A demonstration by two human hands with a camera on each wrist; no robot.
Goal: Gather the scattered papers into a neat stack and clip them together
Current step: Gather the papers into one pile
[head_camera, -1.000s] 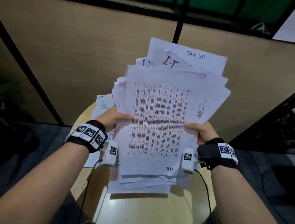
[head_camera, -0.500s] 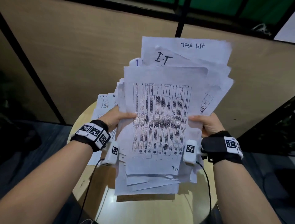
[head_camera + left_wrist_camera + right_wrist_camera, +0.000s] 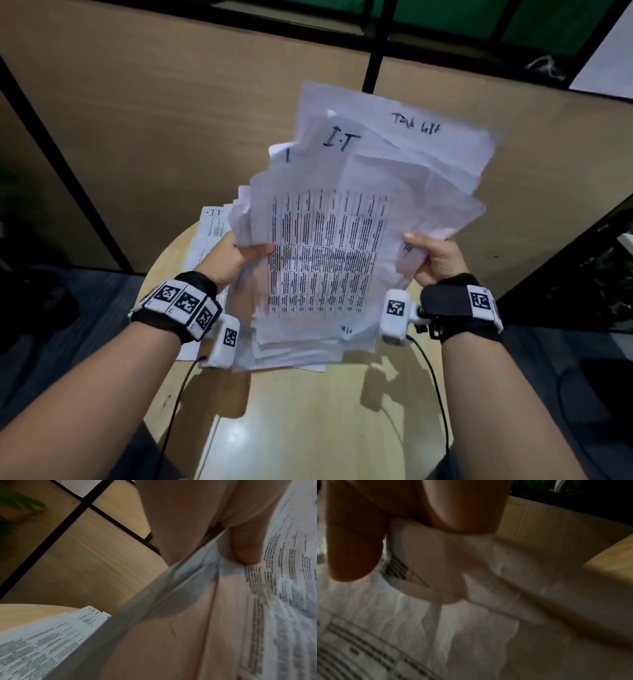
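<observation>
Motion blur smears the printed table on the front sheet [image 3: 329, 253] beyond reading, the fanned stack of papers [image 3: 394, 161] hides both hands' fingers behind it and covers most of the worktop's [image 3: 308, 411] far half.

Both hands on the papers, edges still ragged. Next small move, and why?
Probably tap the bundle's bottom edge on the table. The left hand and right hand grip the papers by their sides, upright, but the sheets fan out unevenly at top and bottom. More papers lie on the table, ungathered.
</observation>
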